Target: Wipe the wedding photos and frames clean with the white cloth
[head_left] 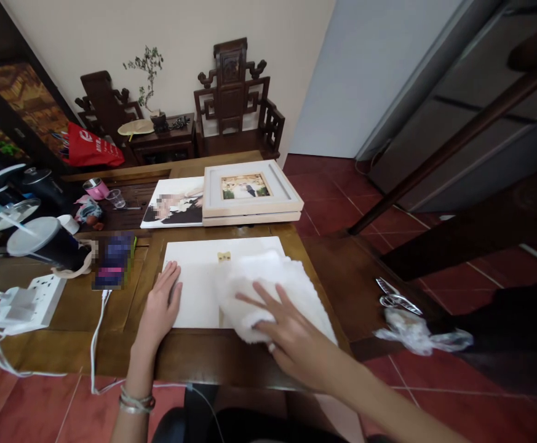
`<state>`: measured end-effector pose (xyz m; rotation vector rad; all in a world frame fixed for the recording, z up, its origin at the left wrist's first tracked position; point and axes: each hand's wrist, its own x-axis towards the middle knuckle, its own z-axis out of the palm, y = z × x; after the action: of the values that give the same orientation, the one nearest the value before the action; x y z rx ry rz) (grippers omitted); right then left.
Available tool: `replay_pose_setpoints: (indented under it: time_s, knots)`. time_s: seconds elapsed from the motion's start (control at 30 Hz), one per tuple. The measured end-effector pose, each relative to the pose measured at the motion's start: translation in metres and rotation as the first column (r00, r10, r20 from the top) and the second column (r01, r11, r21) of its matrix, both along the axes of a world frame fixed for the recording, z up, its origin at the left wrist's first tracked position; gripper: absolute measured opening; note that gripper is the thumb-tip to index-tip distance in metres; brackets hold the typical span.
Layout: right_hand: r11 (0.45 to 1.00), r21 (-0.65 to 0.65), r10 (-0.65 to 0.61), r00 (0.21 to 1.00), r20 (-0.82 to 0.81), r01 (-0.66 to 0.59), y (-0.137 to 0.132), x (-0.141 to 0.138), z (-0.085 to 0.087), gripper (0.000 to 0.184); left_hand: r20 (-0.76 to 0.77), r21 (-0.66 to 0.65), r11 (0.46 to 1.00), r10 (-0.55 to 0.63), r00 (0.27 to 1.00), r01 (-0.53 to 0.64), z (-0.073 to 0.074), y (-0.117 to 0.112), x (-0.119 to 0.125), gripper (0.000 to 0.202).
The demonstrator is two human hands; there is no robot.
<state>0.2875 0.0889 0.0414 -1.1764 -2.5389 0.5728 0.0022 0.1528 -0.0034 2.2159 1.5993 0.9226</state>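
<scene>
A white rectangular panel (197, 301) lies flat on the wooden table in front of me, with a small brass-coloured plate (224, 256) near its far edge. My left hand (161, 301) rests along the panel's left edge, fingers stretched out and holding nothing. On the panel's right side, my right hand (282, 326) presses a fluffy white cloth (268, 271) down, its fingers partly spread and some tucked into the folds. The cloth hides much of the panel's right half and hangs past its right edge.
Beyond the panel lie stacked light-wood picture frames (253, 212) and a photo print (173, 200). To the left are a phone (114, 261) on a cable, a power strip (47, 301) and a lidded cup (42, 243). Scissors (397, 298) and a plastic bag (413, 332) lie at right.
</scene>
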Motion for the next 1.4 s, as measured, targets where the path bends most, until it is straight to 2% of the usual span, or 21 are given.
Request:
replay_pose_setpoints:
  time_s: [0.17, 0.27, 0.37, 0.47, 0.57, 0.67, 0.73, 0.83, 0.93, 1.0, 1.1, 1.2, 1.3, 1.4]
  knots:
    - [0.997, -0.009, -0.081, 0.996, 0.046, 0.081, 0.073, -0.014, 0.0, 0.052, 0.005, 0.014, 1.0, -0.003, 1.0, 0.003, -0.001, 0.0, -0.001, 0.04]
    - [0.993, 0.021, -0.116, 0.99, 0.08, 0.114, 0.092, -0.027, -0.002, 0.054, 0.004, 0.027, 1.0, 0.001, 1.0, -0.001, -0.002, 0.0, 0.0, 0.039]
    - [0.995, 0.034, -0.1, 0.989, 0.106, 0.097, 0.075, -0.039, -0.007, 0.056, -0.003, 0.021, 1.0, 0.001, 1.0, -0.001, -0.001, -0.001, 0.001, 0.04]
    - [0.998, 0.033, -0.055, 0.995, 0.085, 0.053, 0.033, -0.046, -0.009, 0.052, -0.013, 0.009, 1.0, 0.005, 1.0, -0.005, 0.0, -0.001, 0.002, 0.04]
    - [0.999, -0.052, 0.014, 0.997, 0.078, -0.01, -0.006, -0.05, -0.006, 0.037, -0.025, -0.006, 1.0, 0.011, 1.0, -0.012, 0.0, 0.0, 0.002, 0.04]
    - [0.99, -0.135, 0.045, 0.994, 0.103, -0.031, -0.016, -0.05, -0.001, 0.034, -0.033, -0.014, 1.0, 0.013, 0.999, -0.013, 0.0, 0.0, 0.001, 0.041]
    - [0.991, -0.131, 0.027, 0.991, 0.128, -0.01, -0.002, -0.05, 0.001, 0.04, -0.032, -0.016, 1.0, 0.009, 0.999, -0.01, 0.0, 0.0, 0.001, 0.041]
    - [0.996, -0.065, -0.046, 0.985, 0.166, 0.058, 0.039, -0.055, 0.002, 0.048, -0.026, -0.019, 1.0, -0.001, 1.0, 0.0, 0.0, 0.0, 0.0, 0.041]
    - [0.993, -0.03, -0.106, 0.971, 0.215, 0.115, 0.076, -0.065, 0.004, 0.047, -0.014, -0.006, 1.0, 0.008, 1.0, -0.008, -0.001, 0.0, 0.0, 0.041]
    - [0.989, -0.028, -0.133, 0.961, 0.242, 0.144, 0.085, -0.073, 0.006, 0.044, -0.006, 0.004, 1.0, 0.023, 1.0, -0.022, -0.001, 0.0, 0.0, 0.041]
    - [0.991, -0.029, -0.122, 0.964, 0.236, 0.133, 0.067, -0.08, 0.006, 0.039, -0.005, 0.003, 0.999, 0.033, 0.999, -0.033, -0.001, 0.0, 0.0, 0.041]
    - [0.998, -0.045, -0.029, 0.983, 0.179, 0.038, 0.024, -0.078, 0.005, 0.031, -0.016, -0.002, 1.0, 0.029, 0.999, -0.029, -0.001, 0.001, 0.0, 0.041]
    - [0.987, -0.144, 0.095, 0.985, 0.142, -0.075, -0.016, -0.07, 0.009, 0.024, -0.031, -0.009, 1.0, 0.006, 1.0, -0.006, -0.001, 0.001, -0.002, 0.041]
    - [0.967, -0.219, 0.168, 0.973, 0.156, -0.131, -0.025, -0.063, 0.018, 0.023, -0.035, -0.008, 1.0, -0.012, 0.999, 0.012, -0.001, 0.002, -0.003, 0.041]
